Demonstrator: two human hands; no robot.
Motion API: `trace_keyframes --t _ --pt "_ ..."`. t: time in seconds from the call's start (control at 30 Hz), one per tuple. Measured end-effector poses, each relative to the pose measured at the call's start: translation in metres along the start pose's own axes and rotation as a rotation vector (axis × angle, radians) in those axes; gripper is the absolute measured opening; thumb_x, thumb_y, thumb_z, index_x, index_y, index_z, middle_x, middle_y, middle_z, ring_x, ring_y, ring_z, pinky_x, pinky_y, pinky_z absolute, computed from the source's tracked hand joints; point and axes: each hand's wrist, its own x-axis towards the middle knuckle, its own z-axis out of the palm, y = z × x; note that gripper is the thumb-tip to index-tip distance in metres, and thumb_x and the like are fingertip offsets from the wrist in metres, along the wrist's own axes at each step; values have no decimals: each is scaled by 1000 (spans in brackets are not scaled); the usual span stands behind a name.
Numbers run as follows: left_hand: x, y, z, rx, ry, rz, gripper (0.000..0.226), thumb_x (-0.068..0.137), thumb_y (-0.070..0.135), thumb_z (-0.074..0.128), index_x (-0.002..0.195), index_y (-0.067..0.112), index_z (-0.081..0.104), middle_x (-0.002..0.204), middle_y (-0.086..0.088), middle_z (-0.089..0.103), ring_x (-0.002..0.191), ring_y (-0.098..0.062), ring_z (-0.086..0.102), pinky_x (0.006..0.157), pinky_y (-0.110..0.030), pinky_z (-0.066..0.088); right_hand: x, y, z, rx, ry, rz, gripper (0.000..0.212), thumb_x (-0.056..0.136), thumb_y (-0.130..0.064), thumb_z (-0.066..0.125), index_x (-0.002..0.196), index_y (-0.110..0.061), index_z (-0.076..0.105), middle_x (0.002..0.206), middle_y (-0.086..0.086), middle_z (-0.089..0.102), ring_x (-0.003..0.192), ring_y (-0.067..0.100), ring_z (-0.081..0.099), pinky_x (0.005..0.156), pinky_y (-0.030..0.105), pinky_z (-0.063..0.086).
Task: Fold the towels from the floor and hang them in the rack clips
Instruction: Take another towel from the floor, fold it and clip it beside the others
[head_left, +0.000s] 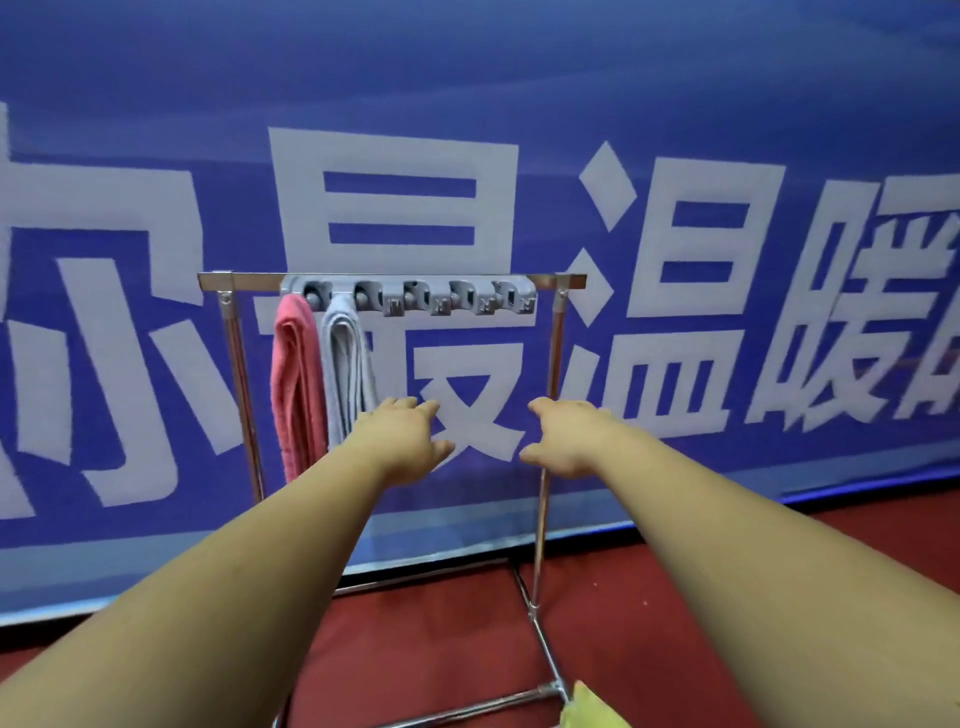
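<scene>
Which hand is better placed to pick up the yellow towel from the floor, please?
The right hand, probably. Both hands are open and empty, but the yellow towel lies on the floor below the right forearm, while the left hand hovers near the hung grey towel.

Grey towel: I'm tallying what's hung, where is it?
In the head view the grey towel hangs from the clip strip, left of centre, just right of the pink towel and above the left hand.

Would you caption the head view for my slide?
Left hand, right hand reach toward rack; pink towel, grey towel clipped.
</scene>
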Motion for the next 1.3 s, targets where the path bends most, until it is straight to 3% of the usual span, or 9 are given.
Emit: trace_keyframes --t 0.3,0.63,0.8,1.0,1.2,1.3 --pt "25 53 125 -38 -197 64 80 105 61 48 170 25 18 176 -6 22 161 -32 21 124 -55 30 13 87 115 45 -155 158 68 96 -44 63 156 -19 41 154 12 53 142 37 48 114 48 41" --pt "25 91 354 -124 -493 32 86 103 55 56 171 24 14 177 -11 16 163 -33 16 126 -54 26 25 172 350 125 -488 288 73 93 -41 65 157 -19 40 151 14 56 139 37 53 113 44 46" --pt "22 117 453 -166 -660 46 83 103 54 56 170 23 17 177 -13 18 162 -36 19 125 -55 27 17 209 452 131 -649 322 64 91 -41 63 148 -16 46 150 14 57 136 38 55 109 47 48" --pt "13 128 540 -217 -817 26 85 105 54 53 171 22 11 178 -12 12 164 -33 15 128 -51 24 18 220 534 142 -763 344 56 94 -35 61 144 -14 46 140 16 60 129 40 56 101 43 48" --pt "-8 120 592 -295 -863 -59 84 105 45 55 171 22 9 178 -9 13 164 -27 16 127 -43 26 15 188 606 237 -810 337 56 99 -43 58 146 -14 49 149 17 57 136 37 56 110 44 47" --pt "-18 112 612 -327 -919 -93 87 102 39 58 171 20 9 178 -9 14 164 -28 17 128 -44 28 6 167 633 274 -860 312 58 103 -36 58 156 -14 46 157 17 48 144 36 48 118 46 40"
